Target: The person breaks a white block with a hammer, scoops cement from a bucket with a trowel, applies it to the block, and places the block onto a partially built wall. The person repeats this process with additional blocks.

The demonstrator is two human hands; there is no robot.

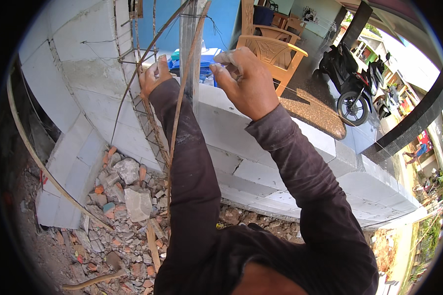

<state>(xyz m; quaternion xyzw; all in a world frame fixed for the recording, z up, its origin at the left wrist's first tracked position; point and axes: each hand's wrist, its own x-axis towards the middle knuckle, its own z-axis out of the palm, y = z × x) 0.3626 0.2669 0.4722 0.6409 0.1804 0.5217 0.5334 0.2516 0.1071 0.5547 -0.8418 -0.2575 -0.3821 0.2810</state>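
Left hand point(155, 78): its bent fingers touch the rusty, thin steel-bar frame point(156, 129); I can't see if the grip is tight.
Right hand point(248, 83): thumb and finger curl close; whether they pinch something is too small to see.
Steel-bar frame: at the left grip; its long way runs far to near.
Nearer hand: left.
Straight grey post point(187, 34): between both hands.

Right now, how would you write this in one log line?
left hand: at rusty, thin steel bars | right hand: fingers curled, grip unclear | nearby: white rectangular-block wall, carved brown wooden chair
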